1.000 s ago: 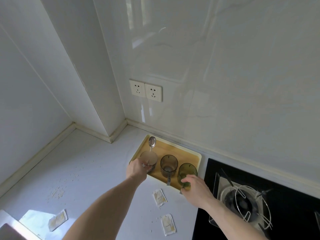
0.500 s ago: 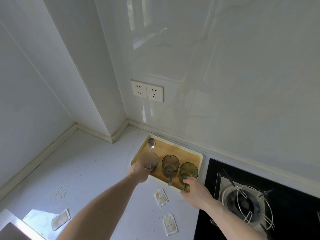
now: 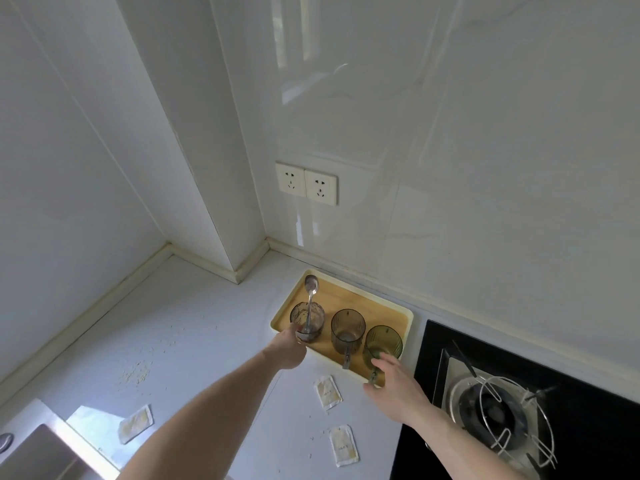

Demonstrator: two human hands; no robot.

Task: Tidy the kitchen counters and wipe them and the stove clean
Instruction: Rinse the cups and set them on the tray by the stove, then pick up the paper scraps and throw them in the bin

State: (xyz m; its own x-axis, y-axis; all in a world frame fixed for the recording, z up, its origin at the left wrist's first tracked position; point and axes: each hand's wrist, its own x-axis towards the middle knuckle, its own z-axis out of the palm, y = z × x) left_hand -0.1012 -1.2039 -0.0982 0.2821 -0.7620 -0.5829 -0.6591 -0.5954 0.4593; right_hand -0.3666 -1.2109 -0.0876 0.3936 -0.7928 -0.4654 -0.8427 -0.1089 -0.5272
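Cups were lined up three in a row on the wooden tray [image 3: 377, 308] in the head view, which was the only view there was. The tray sat on the white counter [image 3: 194, 327], pushed up against the back wall, just beside the black stove [image 3: 588, 386]. A spoon [image 3: 310, 296] was standing in the left cup [image 3: 307, 322].

The left hand [image 3: 287, 348] was at that left cup, with the thumb laid against the glass; the rest of the fingers were hidden, so whether it was properly gripped couldn't be told, tbh. The right hand [image 3: 394, 382] was seen relaxed, fingers straight, with the green cup [image 3: 382, 342] just beyond its fingertips and nothing held.

Compared with half a second earlier, that right hand had been eased back off the green cup's handle, and the cup was left sitting on the tray. So the cup-sorting bit looked pretty much done.

Plenty was left though: three torn sachets (near one [image 3: 327, 392], front one [image 3: 343, 445], left one [image 3: 135, 423]) were scattered on the counter, and crumbs [image 3: 136, 372] were spread over its left part. No cloth was in sight, so wiping looked not yet started.
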